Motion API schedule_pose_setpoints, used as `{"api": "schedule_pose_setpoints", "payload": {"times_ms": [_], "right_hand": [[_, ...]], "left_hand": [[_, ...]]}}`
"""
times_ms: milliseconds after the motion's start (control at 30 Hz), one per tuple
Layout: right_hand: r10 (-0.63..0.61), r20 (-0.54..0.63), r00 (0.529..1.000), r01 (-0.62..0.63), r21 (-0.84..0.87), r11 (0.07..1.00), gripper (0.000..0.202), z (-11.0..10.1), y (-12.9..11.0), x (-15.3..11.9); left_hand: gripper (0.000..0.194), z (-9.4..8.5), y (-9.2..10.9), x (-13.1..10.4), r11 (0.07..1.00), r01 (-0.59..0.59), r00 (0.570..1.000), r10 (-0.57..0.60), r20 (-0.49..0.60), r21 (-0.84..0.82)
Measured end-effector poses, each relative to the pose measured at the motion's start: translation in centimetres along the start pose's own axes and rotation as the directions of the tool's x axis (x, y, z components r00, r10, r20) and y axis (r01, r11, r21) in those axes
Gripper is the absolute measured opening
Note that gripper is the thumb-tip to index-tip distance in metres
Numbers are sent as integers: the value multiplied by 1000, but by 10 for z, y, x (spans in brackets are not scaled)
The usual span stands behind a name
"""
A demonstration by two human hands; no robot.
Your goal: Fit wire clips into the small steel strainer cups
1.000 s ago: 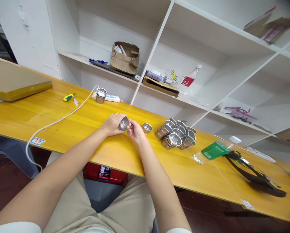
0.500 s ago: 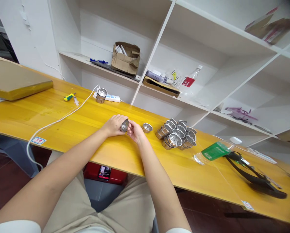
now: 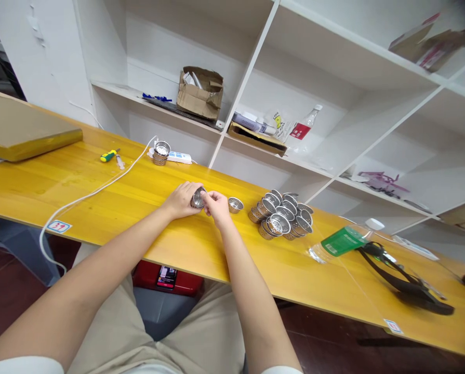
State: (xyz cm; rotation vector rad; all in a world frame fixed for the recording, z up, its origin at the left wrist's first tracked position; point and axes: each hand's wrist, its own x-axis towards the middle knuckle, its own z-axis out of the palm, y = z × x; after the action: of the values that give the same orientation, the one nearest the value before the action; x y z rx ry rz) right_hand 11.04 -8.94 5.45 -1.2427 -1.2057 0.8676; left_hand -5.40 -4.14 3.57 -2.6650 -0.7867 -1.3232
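Two-handed work: left hand (image 3: 183,200) grips the perforated steel cup (image 3: 198,198), mouth now swung back into view; right hand (image 3: 217,205) seemingly pinches its rim, inside within reach.

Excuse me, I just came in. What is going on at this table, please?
A seated person is handling a small perforated metal cup over the yellow table. The left hand holds it, while the thumb and fingers of the right hand are at its edge. A shallow metal cup stands near the right hand, with a cluster of similar cups farther right. More stacked cups stand by the power strip.
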Motion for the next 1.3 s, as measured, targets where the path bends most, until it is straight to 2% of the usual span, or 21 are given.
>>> {"api": "schedule_pose_setpoints", "payload": {"times_ms": [67,100,200,233,300,333,400,467,533,600,667,800,867,933,1000,1033,1100,1133,1200,1300], "right_hand": [[-160,-101,982,137,-200,970,35,-1,4,2],[-193,-105,976,162,-249,955,33,-1,7,2],[-124,-16,992,118,-220,968,28,-4,11,6],[-92,-21,996,85,-208,974,26,-8,12,9],[-55,-145,988,17,-252,968,22,-20,12,15],[-49,-244,969,-28,-305,952,20,-29,12,19],[-73,-433,898,-134,-429,893,19,-51,13,27],[-113,-554,825,-232,-513,826,19,-75,17,34],[-151,-594,791,-284,-574,768,22,-93,23,39],[-157,-585,796,-302,-607,735,28,-103,28,40],[-128,-591,796,-327,-598,731,33,-106,31,39],[-55,-697,715,-428,-499,753,38,-98,22,30],[-76,-704,707,-414,-498,762,36,-91,13,25],[-139,-657,741,-342,-547,764,33,-84,7,22],[-204,-554,807,-243,-626,741,29,-76,4,20],[-229,-467,854,-177,-675,716,28,-72,4,19],[-241,-221,945,-16,-769,640,25,-65,8,17],[-224,-90,970,62,-804,591,23,-61,10,16],[-155,102,983,167,-849,501,19,-56,15,15],[-31,207,978,200,-878,436,16,-52,20,14]], "left_hand": [[68,-1,1,0,999,43,999,-43,-3,-12],[70,-1,2,0,998,62,998,-62,1,-20],[74,-1,4,0,993,108,994,-107,16,-50],[75,-1,5,0,991,118,993,-117,20,-62],[75,-1,4,0,987,144,989,-142,32,-72],[73,-1,3,0,984,164,986,-162,39,-66],[69,-1,0,-1,976,217,975,-215,59,-31],[66,0,-4,-3,964,266,960,-266,92,13],[66,1,-9,-4,953,301,942,-304,139,40],[67,3,-12,-6,943,329,924,-332,189,47],[70,5,-14,-7,935,352,906,-352,234,43],[70,7,-17,-9,929,369,887,-364,285,38],[68,8,-18,-10,928,370,884,-366,291,41],[66,9,-20,-11,928,370,885,-364,290,39],[66,10,-22,-11,929,368,889,-360,284,27],[67,11,-23,-11,929,369,890,-359,281,19],[70,13,-24,-12,925,379,889,-365,276,4],[71,13,-25,-12,922,386,887,-371,274,-2],[73,14,-25,-12,917,399,885,-382,266,-10],[72,15,-26,-12,916,400,889,-383,252,-18]]}}
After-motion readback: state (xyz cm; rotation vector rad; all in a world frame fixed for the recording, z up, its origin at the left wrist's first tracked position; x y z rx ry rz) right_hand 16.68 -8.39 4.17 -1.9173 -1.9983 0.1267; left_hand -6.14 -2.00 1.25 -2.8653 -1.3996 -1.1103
